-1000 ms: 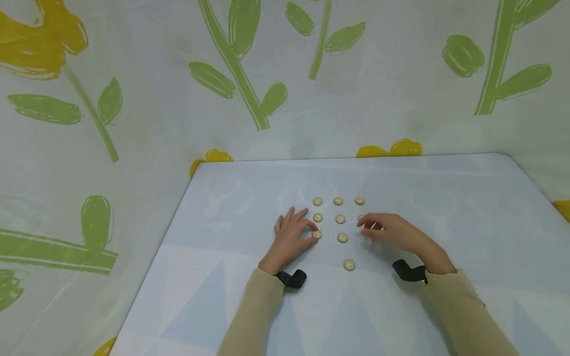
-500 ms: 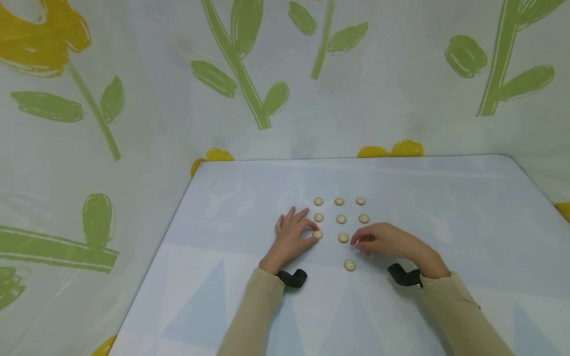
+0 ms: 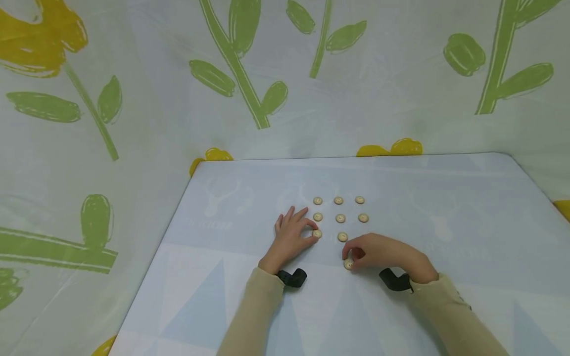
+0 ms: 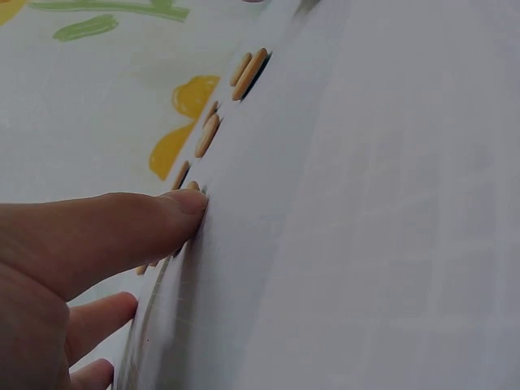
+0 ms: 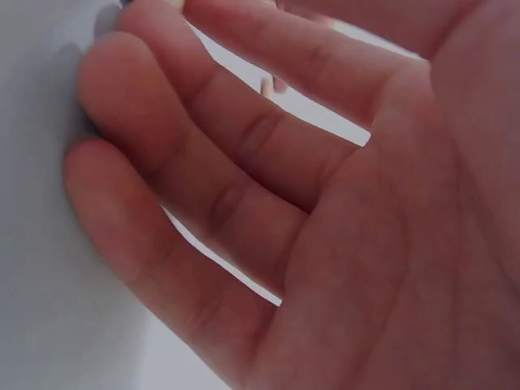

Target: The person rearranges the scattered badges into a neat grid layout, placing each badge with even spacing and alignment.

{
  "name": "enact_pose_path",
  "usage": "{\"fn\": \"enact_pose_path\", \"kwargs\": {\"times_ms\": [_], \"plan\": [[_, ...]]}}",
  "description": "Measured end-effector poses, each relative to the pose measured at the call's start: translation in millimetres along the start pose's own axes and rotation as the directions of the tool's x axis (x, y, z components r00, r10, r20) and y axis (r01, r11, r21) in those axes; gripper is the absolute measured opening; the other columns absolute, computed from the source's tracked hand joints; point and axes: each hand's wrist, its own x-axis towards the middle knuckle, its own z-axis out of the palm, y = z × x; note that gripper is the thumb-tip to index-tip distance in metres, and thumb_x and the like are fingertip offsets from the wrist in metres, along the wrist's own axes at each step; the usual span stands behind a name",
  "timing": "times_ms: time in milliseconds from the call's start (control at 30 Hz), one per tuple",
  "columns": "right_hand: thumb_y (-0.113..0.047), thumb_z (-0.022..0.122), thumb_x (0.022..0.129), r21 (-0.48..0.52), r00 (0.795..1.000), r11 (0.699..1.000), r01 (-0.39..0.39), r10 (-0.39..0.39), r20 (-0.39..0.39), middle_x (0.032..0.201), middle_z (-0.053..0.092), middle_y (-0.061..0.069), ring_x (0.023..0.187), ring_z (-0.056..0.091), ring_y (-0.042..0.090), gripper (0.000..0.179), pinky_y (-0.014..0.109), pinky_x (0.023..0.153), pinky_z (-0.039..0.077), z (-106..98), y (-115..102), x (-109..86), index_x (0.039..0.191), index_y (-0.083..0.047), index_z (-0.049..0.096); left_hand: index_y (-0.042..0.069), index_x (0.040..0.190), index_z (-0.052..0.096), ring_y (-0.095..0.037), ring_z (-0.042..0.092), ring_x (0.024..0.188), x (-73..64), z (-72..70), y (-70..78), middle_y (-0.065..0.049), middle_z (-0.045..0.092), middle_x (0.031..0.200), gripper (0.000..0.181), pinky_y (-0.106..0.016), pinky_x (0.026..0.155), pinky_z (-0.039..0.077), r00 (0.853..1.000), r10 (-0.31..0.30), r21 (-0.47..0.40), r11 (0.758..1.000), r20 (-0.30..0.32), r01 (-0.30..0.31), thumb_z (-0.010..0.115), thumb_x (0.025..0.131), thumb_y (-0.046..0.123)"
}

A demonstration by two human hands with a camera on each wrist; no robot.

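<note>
In the head view, several pale wooden buttons lie flat on the table in rows. My left hand rests on the table at the left, its thumb and index finger pinching the button at the left of the third row. The left wrist view shows the thumb largely covering that button. Nearer the front, my right hand has its thumb and index finger around the lone button. In the right wrist view the curled fingers hide nearly all of this button.
Further buttons fill the back row, such as the middle button, and the second row, such as its right-hand button. Another button lies between the hands. A cloth with printed flowers rises behind the table.
My right hand has moved down and left, from beside the second row's right button to the lone front button, which it now grips. My left hand has stayed put.
</note>
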Motion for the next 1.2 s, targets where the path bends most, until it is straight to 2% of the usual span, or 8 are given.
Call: {"fn": "enact_pose_path", "kwargs": {"times_ms": [233, 400, 667, 933, 1200], "plan": [[-0.017, 0.069, 0.075, -0.022, 1.0, 1.0, 0.007, -0.007, 0.001, 0.064, 0.048, -0.01, 0.059, 0.046, 0.005, 0.017, 0.024, 0.056, 0.039, 7.3, -4.8, 3.2, 0.085, -0.025, 0.058, 0.029, 0.089, 0.061, -0.03, 0.011, 0.133, 0.3, -0.2, 1.6, 0.0, 0.035, 0.14, 0.015, -0.055, 0.099, 0.006, 1.0, -0.001, 0.001, 1.0, 0.002, 0.001, 0.066, 0.077, 0.037], [-0.017, 0.07, 0.074, -0.048, 0.999, 0.999, -0.02, 0.019, -0.027, 0.061, 0.047, -0.011, 0.058, 0.045, 0.005, 0.017, 0.023, 0.055, 0.038, 11.3, -7.1, 4.5, 0.082, -0.026, 0.057, 0.029, 0.09, 0.061, -0.029, 0.011, 0.134, 0.2, -0.1, 2.2, 0.0, 0.035, 0.14, 0.016, -0.055, 0.099, 0.005, 1.0, -0.004, -0.003, 1.0, 0.007, 0.004, 0.066, 0.077, 0.036], [-0.02, 0.071, 0.072, -0.077, 0.998, 0.997, -0.01, 0.006, -0.062, 0.061, 0.044, -0.011, 0.057, 0.044, 0.005, 0.018, 0.024, 0.055, 0.037, 16.8, -9.8, 8.8, 0.078, -0.025, 0.055, 0.028, 0.089, 0.061, -0.03, 0.012, 0.133, 0.2, -0.3, 1.8, 0.0, 0.035, 0.14, 0.015, -0.055, 0.099, 0.005, 1.0, -0.005, -0.007, 1.0, -0.002, 0.005, 0.066, 0.077, 0.036], [-0.017, 0.07, 0.073, -0.054, 0.997, 0.998, -0.018, 0.014, -0.074, 0.069, 0.05, -0.012, 0.066, 0.047, 0.005, 0.018, 0.025, 0.061, 0.039, 14.0, -10.9, 8.2, 0.076, -0.025, 0.055, 0.029, 0.089, 0.061, -0.03, 0.012, 0.133, 0.5, 0.8, 0.6, 0.001, 0.035, 0.14, 0.016, -0.055, 0.099, 0.006, 1.0, -0.001, 0.005, 1.0, -0.001, 0.001, 0.066, 0.077, 0.038], [-0.015, 0.068, 0.075, -0.035, 0.999, 0.999, 0.005, -0.007, -0.051, 0.067, 0.052, -0.012, 0.065, 0.048, 0.005, 0.015, 0.024, 0.06, 0.04, 10.1, -12.9, 5.8, 0.075, -0.025, 0.057, 0.029, 0.089, 0.061, -0.03, 0.013, 0.133, 0.0, 0.7, 1.6, 0.0, 0.036, 0.14, 0.015, -0.055, 0.099, 0.006, 1.0, 0.002, -0.009, 1.0, -0.015, -0.002, 0.066, 0.077, 0.037]]}}
